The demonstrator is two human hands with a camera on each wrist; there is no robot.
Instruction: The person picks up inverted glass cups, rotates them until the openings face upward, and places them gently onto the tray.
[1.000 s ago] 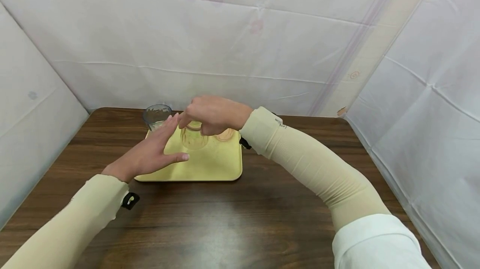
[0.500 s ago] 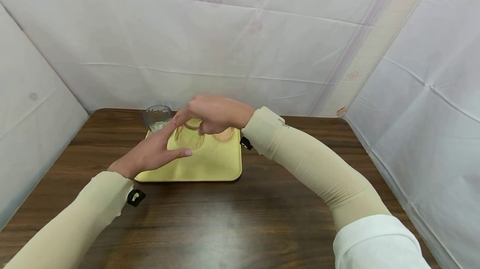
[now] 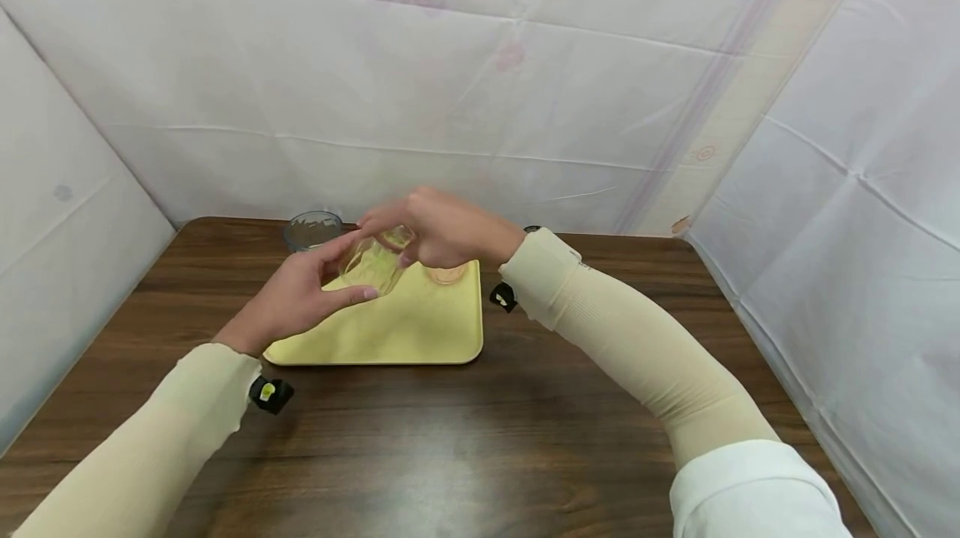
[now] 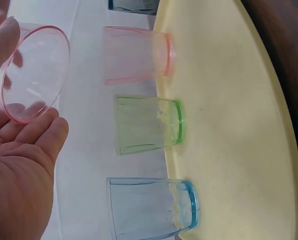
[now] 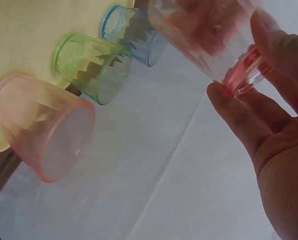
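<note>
Your two hands meet above the far part of a yellow tray (image 3: 420, 330) on a dark wood table (image 3: 480, 438), w/ a clear pink-tinted glass (image 3: 372, 259) held tilted between them, off the tray.

Your right hand (image 3: 442, 230) comes from above: in the right wrist view its fingertips (image 5: 228, 105) curl round the glass's thick pink base (image 5: 241, 75), pinching it. Your left hand (image 3: 300, 292) is under and beside the glass, thumb and fingers partly curled around its open end. In the left wrist view the glass rim (image 4: 34, 72) sits just above the fingers (image 4: 39, 135), w/ one fingertip at the upper edge; whether the left fingers press the glass or only cup it, can't tell.

On the tray's far edge, 3 more glasses stand in a row, near each other but apart: a pink glass (image 4: 136, 54), a green glass (image 4: 146, 125), a blue glass (image 4: 151, 209). A grey glass (image 3: 311, 230) stands on the table just beyond the tray's far left corner.

Both arms wear beige sleeves (image 3: 622, 330). White sheeting (image 3: 480, 80) closes off the back & sides.
</note>
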